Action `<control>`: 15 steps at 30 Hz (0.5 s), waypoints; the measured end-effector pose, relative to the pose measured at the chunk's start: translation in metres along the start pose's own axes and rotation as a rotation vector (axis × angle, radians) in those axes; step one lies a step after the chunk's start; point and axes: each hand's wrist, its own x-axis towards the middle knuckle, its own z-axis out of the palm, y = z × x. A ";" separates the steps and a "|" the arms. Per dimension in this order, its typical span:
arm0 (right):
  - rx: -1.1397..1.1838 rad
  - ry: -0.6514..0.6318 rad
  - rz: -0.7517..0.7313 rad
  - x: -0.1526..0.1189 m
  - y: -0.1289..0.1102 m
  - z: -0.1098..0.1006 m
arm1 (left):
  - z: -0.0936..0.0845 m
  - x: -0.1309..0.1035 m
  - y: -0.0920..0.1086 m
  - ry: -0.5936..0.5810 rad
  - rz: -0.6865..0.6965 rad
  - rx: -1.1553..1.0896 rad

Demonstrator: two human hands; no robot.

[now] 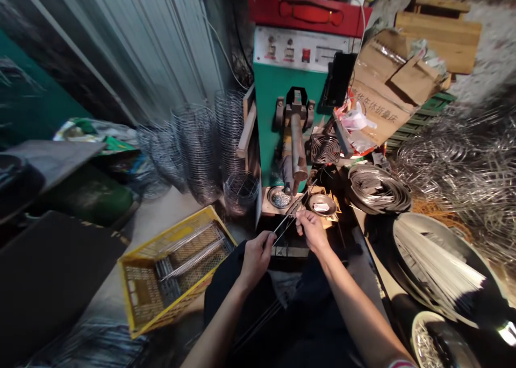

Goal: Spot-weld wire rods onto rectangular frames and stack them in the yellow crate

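My left hand is closed on the near end of a thin metal rod piece, which slants up and away toward the green spot welder. Close to the welder's lower electrode, my right hand pinches at the rod piece's farther part; whether its fingertips hold a separate small part is too small to tell. Just beyond the hands, a small bowl of shiny metal bits sits left of the electrodes. A second shallow bowl with something pale in it lies to the right.
On the left stands a yellow crate holding metal rods, with stacked wire baskets behind it. At right are a large pan of straight strips, coiled metal bands, a bowl of small parts and a cardboard box.
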 end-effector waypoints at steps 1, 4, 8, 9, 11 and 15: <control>-0.004 -0.010 0.000 0.001 0.000 0.000 | -0.001 0.001 0.000 0.005 0.000 -0.001; -0.009 -0.033 -0.010 0.005 0.002 0.000 | -0.002 0.003 -0.001 0.014 0.002 -0.008; -0.011 -0.062 -0.037 0.011 0.002 0.001 | -0.004 0.006 0.000 0.015 0.007 -0.025; -0.014 -0.067 -0.041 0.012 0.001 0.001 | -0.004 0.007 0.000 0.017 0.009 -0.027; -0.024 -0.076 -0.050 0.014 0.000 0.001 | -0.004 0.009 0.001 0.020 0.011 -0.028; -0.040 -0.080 -0.095 0.019 -0.003 0.002 | -0.004 0.013 0.002 0.032 0.027 -0.026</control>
